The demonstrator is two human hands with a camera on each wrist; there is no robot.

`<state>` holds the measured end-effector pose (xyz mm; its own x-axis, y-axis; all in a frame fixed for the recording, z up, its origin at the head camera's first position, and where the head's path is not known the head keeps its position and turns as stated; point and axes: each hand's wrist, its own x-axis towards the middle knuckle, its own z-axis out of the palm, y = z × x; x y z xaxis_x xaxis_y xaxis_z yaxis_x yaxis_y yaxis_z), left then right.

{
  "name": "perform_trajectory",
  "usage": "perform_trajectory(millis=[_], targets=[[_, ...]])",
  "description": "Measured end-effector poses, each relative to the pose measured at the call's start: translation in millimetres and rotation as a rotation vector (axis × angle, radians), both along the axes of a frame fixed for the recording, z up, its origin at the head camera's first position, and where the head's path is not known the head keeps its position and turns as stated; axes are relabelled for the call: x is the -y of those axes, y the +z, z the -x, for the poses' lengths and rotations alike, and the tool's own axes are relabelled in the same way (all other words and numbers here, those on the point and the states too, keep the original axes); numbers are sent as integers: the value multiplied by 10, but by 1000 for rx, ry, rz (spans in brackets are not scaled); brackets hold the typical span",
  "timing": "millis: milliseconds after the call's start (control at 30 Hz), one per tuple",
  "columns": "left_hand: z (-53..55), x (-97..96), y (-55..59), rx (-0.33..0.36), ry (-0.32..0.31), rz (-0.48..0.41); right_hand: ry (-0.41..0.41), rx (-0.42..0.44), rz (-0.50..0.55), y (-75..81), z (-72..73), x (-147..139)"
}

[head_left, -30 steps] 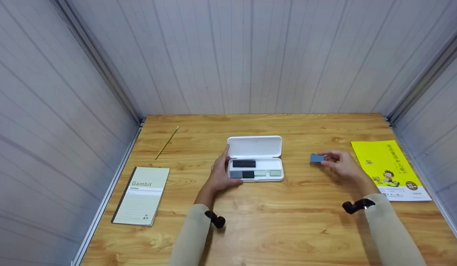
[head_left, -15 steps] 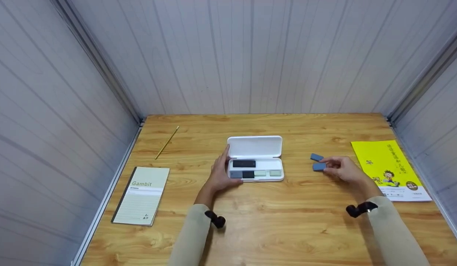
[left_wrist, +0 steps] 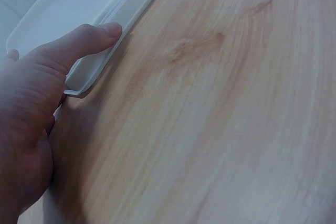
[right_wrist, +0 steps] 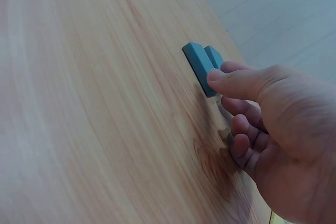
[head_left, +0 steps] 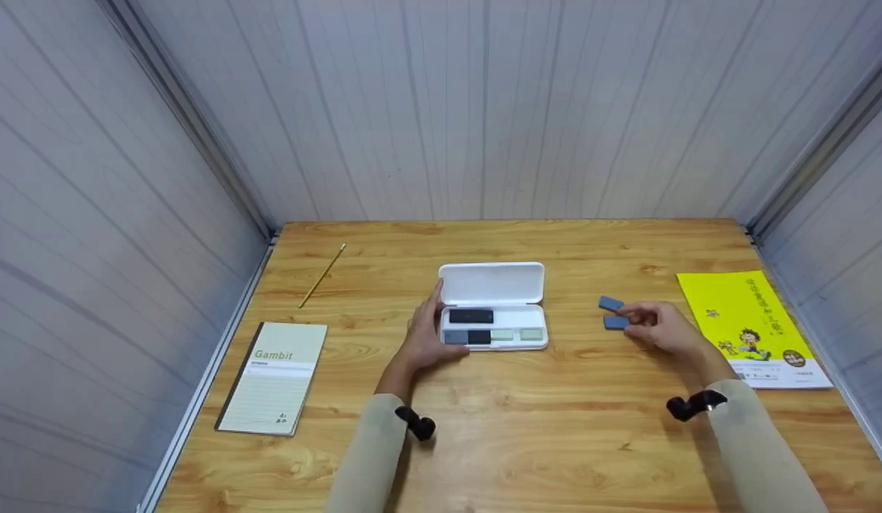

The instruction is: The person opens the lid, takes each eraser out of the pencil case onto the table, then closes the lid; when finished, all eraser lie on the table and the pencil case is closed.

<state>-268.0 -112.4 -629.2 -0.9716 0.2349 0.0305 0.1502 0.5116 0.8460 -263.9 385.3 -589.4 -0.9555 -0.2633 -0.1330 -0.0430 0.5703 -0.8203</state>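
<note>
Near the table's middle, a white pencil case lies with its lid raised. My left hand holds its left end, the thumb along the front edge and the fingers by the left side. Inside are a long black block and a row of small grey, black and pale green blocks. To the right, two blue erasers rest on the table. With thumb and fingertips my right hand pinches the nearer eraser; the farther eraser lies just behind it, close to the index finger.
A yellow book lies at the right, partly behind the right forearm. On the left are a Gambit notebook and, farther back, a thin pencil. Panel walls border the wooden table.
The right hand has moved slightly toward me with one blue eraser, so a second one now shows behind it. Over the last half second it has hardly moved. The left hand stays put.
</note>
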Motion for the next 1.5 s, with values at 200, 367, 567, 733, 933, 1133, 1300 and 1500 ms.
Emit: perform_trajectory(millis=[200, 367, 567, 733, 933, 1133, 1300, 1500], targets=[[-1, -9, -2, -7, 4, 2, -15, 16, 3, 12, 5, -7], [-5, -12, 0, -1, 10, 4, -23, 38, 5, 52, 19, 19], [-1, -23, 14, 0, 8, 5, 3, -21, -26, 65, 26, 112], [9, -33, 10, -4, 2, 10, 15, -64, -10, 60, 7, 230], [6, -36, 9, -16, -2, 3, 86, -145, -13, 56, -8, 449], [-1, -25, 10, -13, 8, 5, 150, -170, -50, 52, 6, 701], [1, -16, 5, -11, 8, 1, 181, -145, -67, 71, 22, 903], [3, -5, -5, -23, 1, -18, 208, -118, -48, 95, 41, 1127]])
